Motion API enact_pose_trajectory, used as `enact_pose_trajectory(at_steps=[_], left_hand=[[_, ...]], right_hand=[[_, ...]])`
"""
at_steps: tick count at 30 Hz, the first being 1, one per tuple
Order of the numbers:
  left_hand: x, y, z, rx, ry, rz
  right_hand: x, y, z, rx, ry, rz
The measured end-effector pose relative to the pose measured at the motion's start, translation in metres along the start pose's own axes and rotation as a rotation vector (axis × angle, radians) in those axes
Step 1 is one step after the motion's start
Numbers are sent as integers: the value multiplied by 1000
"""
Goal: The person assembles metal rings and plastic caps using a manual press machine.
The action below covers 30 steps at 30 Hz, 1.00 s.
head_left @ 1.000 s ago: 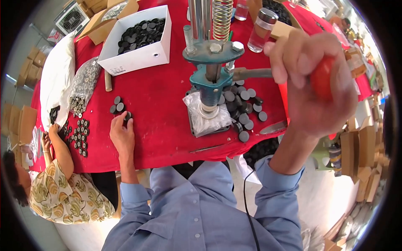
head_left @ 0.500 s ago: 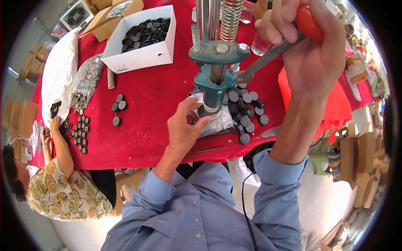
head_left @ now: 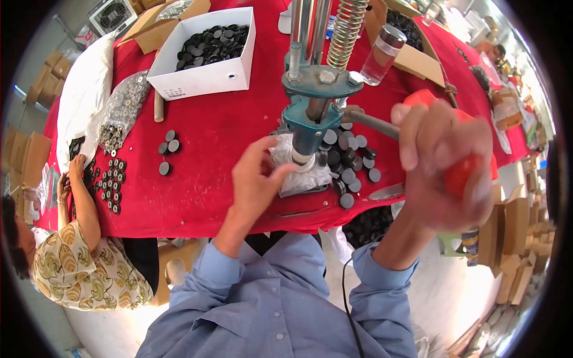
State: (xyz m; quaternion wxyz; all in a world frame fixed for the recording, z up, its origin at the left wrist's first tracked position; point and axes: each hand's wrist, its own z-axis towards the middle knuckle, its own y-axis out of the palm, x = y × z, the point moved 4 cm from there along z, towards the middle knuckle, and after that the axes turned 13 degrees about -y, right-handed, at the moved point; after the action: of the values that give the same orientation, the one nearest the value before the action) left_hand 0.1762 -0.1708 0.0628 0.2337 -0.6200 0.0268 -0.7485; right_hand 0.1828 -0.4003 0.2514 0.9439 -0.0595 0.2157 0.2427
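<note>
A blue hand press (head_left: pixel 310 113) with a coiled spring (head_left: pixel 345 33) stands on the red-covered table (head_left: pixel 215 143). My right hand (head_left: pixel 444 164) is closed around the red knob (head_left: pixel 462 173) of its lever, low and to the right. My left hand (head_left: pixel 256 179) is at the press base, fingertips touching the white piece (head_left: pixel 301 164) under the ram. Several dark round discs (head_left: pixel 349 161) lie heaped just right of the base. Three more discs (head_left: pixel 167 149) lie loose to the left.
A white box of dark discs (head_left: pixel 206 51) stands at the back left, beside a bag of metal rings (head_left: pixel 122 110). A clear jar (head_left: pixel 385 53) and cardboard boxes (head_left: pixel 412 51) are at the back right. Another person (head_left: pixel 77 238) sorts discs at the table's left edge.
My right hand has swung the lever knob down from high up. My left hand has come from the loose discs at the left to the press base.
</note>
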Motion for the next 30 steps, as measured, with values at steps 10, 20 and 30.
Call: enact_pose_trajectory(at_steps=[10, 20, 30], left_hand=[[-93, -175, -7, 480, -13, 846], [-69, -107, -11, 246, -193, 207], [0, 21, 2, -64, -3, 15]], right_hand=[[-20, 27, -99, 267, -98, -265], [-7, -2, -10, 56, -50, -94], [28, -17, 53, -81, 80, 14]])
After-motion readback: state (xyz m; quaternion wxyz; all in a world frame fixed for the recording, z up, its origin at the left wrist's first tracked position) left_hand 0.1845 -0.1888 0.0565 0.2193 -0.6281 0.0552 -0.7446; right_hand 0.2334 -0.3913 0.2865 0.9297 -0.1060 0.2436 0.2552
